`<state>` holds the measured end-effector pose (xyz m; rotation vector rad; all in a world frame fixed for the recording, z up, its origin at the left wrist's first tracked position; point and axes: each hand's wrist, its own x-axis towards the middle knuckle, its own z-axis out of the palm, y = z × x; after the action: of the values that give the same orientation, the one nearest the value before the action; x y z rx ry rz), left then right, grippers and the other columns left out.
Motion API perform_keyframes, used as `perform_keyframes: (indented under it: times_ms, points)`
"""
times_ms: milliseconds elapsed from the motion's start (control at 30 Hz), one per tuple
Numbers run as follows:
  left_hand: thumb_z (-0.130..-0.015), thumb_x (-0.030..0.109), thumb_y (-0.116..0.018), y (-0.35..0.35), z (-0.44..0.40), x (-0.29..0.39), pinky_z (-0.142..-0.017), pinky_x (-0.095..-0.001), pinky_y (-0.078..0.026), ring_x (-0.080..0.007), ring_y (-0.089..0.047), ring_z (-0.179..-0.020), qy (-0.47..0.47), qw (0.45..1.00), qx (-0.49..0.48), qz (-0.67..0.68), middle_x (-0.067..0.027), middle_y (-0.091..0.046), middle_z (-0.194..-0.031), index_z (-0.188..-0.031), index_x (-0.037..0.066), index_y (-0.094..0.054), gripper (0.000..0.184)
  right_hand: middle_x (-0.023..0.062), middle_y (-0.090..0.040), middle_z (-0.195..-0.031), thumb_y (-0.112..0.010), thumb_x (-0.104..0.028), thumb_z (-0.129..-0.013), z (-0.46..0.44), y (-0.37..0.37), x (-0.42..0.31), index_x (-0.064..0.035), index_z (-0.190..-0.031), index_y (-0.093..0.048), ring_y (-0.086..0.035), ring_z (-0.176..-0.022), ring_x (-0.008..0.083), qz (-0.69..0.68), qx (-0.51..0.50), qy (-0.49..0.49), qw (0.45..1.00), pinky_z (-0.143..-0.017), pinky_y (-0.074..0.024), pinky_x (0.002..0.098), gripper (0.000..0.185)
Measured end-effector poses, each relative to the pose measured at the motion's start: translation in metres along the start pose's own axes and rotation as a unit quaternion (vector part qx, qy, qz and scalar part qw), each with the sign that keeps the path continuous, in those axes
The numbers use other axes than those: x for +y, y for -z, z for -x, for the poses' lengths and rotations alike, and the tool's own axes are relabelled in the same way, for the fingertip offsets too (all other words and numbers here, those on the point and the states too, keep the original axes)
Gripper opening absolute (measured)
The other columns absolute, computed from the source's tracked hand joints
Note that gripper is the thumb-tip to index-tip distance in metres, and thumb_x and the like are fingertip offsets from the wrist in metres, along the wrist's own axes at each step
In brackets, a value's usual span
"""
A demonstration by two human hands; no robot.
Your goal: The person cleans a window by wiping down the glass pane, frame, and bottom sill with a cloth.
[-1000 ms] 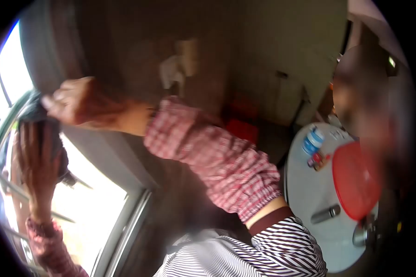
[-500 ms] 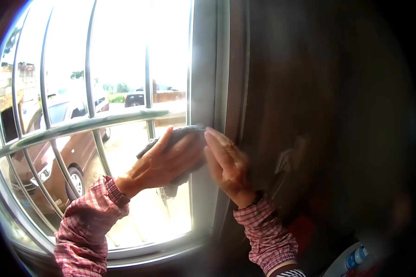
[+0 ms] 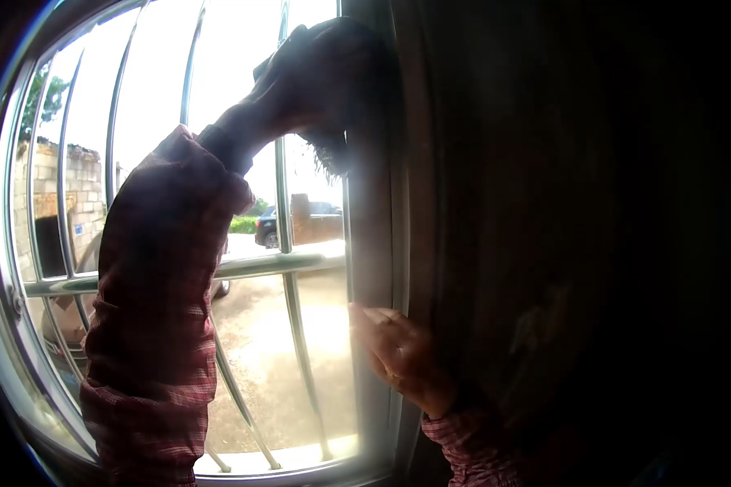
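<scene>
High against the window pane, my left hand [image 3: 296, 85] is a dark shape against the bright light, pressing a dark cloth [image 3: 329, 154] with a frayed edge near the side frame. Its fingers are mostly lost in shadow. My right hand [image 3: 402, 357] lies lower down on the grey window frame [image 3: 374, 235], its fingers stretched out and nothing in it. Both arms wear red checked sleeves.
Behind the glass run upright metal bars [image 3: 292, 325] and a thick crossbar [image 3: 244, 266]. Outside are a block wall [image 3: 85, 183] and a dark car [image 3: 321, 223]. A dark surface [image 3: 528, 243] fills the right side.
My left hand has moved up the window with the cloth, away from my right hand. The view has tilted upward, and my right hand stays at the frame with its fingers stretched out.
</scene>
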<state>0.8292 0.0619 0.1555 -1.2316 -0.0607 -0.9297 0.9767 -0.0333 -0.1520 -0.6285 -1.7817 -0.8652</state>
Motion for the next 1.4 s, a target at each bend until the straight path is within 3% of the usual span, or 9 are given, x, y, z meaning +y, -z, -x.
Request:
perform_keyframes:
  times_ms: [67,133,233,400,733,767,800,1000,1400]
  points:
    - [-0.082,0.025,-0.076,-0.023,-0.007,-0.023,-0.091,-0.0398,-0.052,-0.0239,-0.057,-0.122,-0.039,0.996,-0.018,-0.082,-0.0033,-0.061,-0.126,-0.125,0.015,-0.064,0.047,0.0135,-0.070,-0.099,-0.070,-0.013,-0.094,-0.002,0.001,0.004,0.0011,-0.128,-0.061,-0.070,-0.091,0.0260,0.015,-0.005,0.010,1.000,-0.071,-0.0578,0.0326,0.037]
    - [-0.086,0.021,-0.075,-0.076,-0.013,-0.053,-0.090,-0.0371,-0.055,-0.0244,-0.061,-0.118,-0.034,0.997,0.003,-0.076,-0.0048,-0.064,-0.123,-0.121,0.011,-0.066,0.037,0.0115,-0.070,-0.098,-0.071,-0.013,-0.093,0.001,-0.002,0.010,0.0004,-0.127,-0.062,-0.069,-0.088,0.0225,0.028,-0.017,0.007,0.999,-0.069,-0.0577,0.0297,0.037]
    - [-0.090,0.015,-0.072,-0.135,-0.030,-0.075,-0.090,-0.0343,-0.057,-0.0245,-0.063,-0.114,0.138,0.974,-0.101,0.145,-0.0067,-0.066,-0.120,-0.116,0.008,-0.067,0.028,0.0101,-0.069,-0.098,-0.073,-0.014,-0.092,0.005,-0.006,0.016,-0.0003,-0.126,-0.064,-0.069,-0.087,0.0206,0.034,-0.020,0.003,0.999,-0.068,-0.0579,0.0285,0.038]
    - [-0.090,0.016,-0.072,-0.162,-0.029,-0.101,-0.092,-0.0354,-0.056,-0.0247,-0.063,-0.116,0.218,0.939,-0.178,0.196,-0.0071,-0.065,-0.121,-0.117,0.009,-0.066,0.029,0.0068,-0.067,-0.099,-0.076,-0.018,-0.089,-0.008,-0.006,-0.002,-0.0010,-0.125,-0.065,-0.068,-0.089,0.0173,0.055,-0.022,0.021,0.998,-0.072,-0.0582,0.0250,0.042]
    - [-0.090,0.017,-0.071,-0.179,-0.026,-0.112,-0.096,-0.0375,-0.053,-0.0253,-0.061,-0.119,0.238,0.928,-0.205,0.202,-0.0081,-0.064,-0.123,-0.120,0.009,-0.065,0.031,0.0098,-0.066,-0.104,-0.076,-0.019,-0.090,-0.006,0.003,-0.016,-0.0013,-0.128,-0.064,-0.067,-0.094,0.0190,0.080,-0.036,0.024,0.996,-0.077,-0.0577,0.0247,0.043]
    - [-0.090,0.018,-0.071,-0.178,-0.025,-0.113,-0.096,-0.0377,-0.053,-0.0253,-0.061,-0.119,0.236,0.928,-0.206,0.200,-0.0082,-0.064,-0.123,-0.120,0.009,-0.065,0.032,0.0101,-0.066,-0.104,-0.075,-0.018,-0.090,-0.005,0.003,-0.016,-0.0011,-0.127,-0.065,-0.067,-0.094,0.0192,0.081,-0.036,0.025,0.996,-0.077,-0.0575,0.0247,0.042]
    - [-0.090,0.018,-0.071,-0.177,-0.022,-0.114,-0.097,-0.0379,-0.052,-0.0254,-0.060,-0.120,0.234,0.929,-0.207,0.199,-0.0083,-0.064,-0.123,-0.120,0.010,-0.065,0.032,0.0106,-0.068,-0.122,-0.073,-0.014,-0.089,0.001,0.000,-0.018,-0.0068,-0.116,-0.071,-0.070,-0.102,0.0213,0.095,-0.045,0.006,0.994,-0.076,-0.0632,0.0273,0.028]
    - [-0.090,0.019,-0.071,-0.149,0.000,-0.117,-0.099,-0.0392,-0.051,-0.0257,-0.059,-0.121,0.219,0.940,-0.197,0.173,-0.0088,-0.064,-0.124,-0.122,0.010,-0.064,0.033,0.0114,-0.069,-0.115,-0.074,-0.014,-0.089,-0.005,0.004,-0.020,-0.0049,-0.111,-0.070,-0.071,-0.096,0.0218,0.098,-0.047,-0.019,0.994,-0.069,-0.0640,0.0280,0.024]
    - [-0.091,0.021,-0.070,-0.003,0.109,-0.118,-0.104,-0.0417,-0.047,-0.0264,-0.057,-0.125,0.233,0.951,-0.193,0.066,-0.0100,-0.063,-0.126,-0.125,0.011,-0.062,0.036,0.0111,-0.070,-0.105,-0.071,-0.006,-0.092,-0.001,-0.009,-0.018,0.0011,-0.121,-0.066,-0.070,-0.093,0.0246,0.084,-0.035,-0.021,0.996,-0.076,-0.0624,0.0314,0.030]
